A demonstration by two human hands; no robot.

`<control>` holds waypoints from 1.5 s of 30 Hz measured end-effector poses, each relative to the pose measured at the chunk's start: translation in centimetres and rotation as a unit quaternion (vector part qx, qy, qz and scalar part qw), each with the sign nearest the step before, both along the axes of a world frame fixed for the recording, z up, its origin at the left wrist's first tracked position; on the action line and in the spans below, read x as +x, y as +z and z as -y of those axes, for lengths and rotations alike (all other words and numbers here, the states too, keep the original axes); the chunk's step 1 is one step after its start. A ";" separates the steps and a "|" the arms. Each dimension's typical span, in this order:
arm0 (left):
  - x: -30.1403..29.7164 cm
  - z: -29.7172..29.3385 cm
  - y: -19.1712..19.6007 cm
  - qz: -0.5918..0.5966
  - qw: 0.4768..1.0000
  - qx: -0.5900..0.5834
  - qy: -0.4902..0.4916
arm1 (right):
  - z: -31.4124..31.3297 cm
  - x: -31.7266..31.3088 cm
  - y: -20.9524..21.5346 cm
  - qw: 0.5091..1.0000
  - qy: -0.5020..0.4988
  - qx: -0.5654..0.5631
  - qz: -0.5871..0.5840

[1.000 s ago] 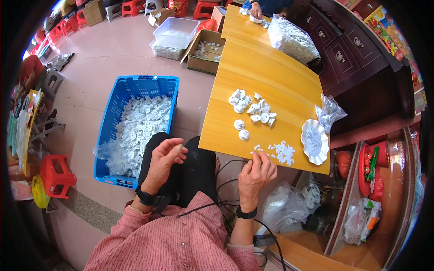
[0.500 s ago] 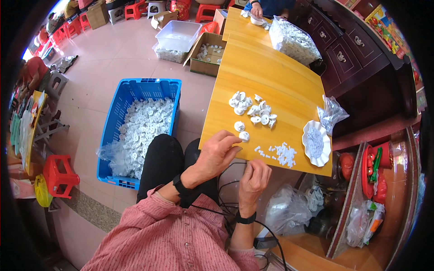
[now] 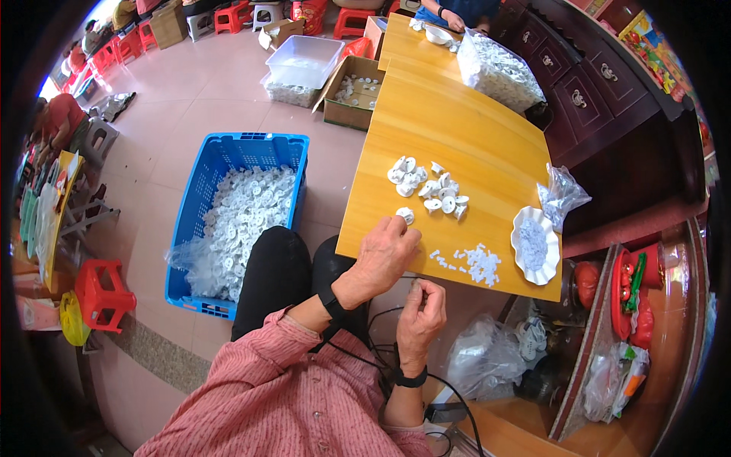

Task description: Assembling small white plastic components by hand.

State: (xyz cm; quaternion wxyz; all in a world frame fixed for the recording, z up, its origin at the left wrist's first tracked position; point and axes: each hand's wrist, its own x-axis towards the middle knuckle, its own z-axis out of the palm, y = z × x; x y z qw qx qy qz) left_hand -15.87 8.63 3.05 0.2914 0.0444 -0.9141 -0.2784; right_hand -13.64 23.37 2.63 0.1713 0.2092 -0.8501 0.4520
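My left hand [image 3: 382,257] is at the near left of the yellow wooden table [image 3: 426,114], with its fingers curled closed. It covers the spot where a round white plastic part lay; whatever it grips is hidden. Just off the front edge, my right hand [image 3: 421,316] has thumb and forefinger pinched, and anything between them is too small to make out. Beyond the left hand lies one white plastic part [image 3: 405,215], with a cluster of similar parts [image 3: 444,194] farther back. Small white pegs [image 3: 482,266] are scattered to the right of my hands.
A scalloped white dish [image 3: 547,266] of small pieces stands at the table's right, beside a clear bag [image 3: 562,199]. On the floor to the left, a blue crate [image 3: 301,175] holds many white parts. Another person's hand [image 3: 452,20] is near a full plastic bin [image 3: 476,72].
My left hand has moved slightly right and over the nearer white part, now out of sight. My right hand has shifted a little left and down, turning its fingers upward.
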 end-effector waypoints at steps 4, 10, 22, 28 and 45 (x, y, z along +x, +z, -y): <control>0.6 0.4 -0.2 -0.022 1.000 0.004 -0.021 | 0.3 0.1 -0.6 0.995 0.015 -0.071 0.072; 3.3 1.8 -0.7 0.005 0.836 0.528 -0.148 | 1.5 1.1 2.1 0.945 0.030 -0.229 0.233; 7.9 2.8 -0.1 0.017 0.445 0.854 -0.270 | 2.9 2.2 4.0 0.960 0.108 -0.196 0.171; 8.4 2.9 -0.6 0.014 0.448 0.852 -0.269 | 3.7 2.6 5.3 0.968 0.126 -0.162 0.144; 9.0 3.2 -0.6 0.015 0.486 0.836 -0.254 | 4.1 2.6 4.7 0.943 0.134 -0.207 0.222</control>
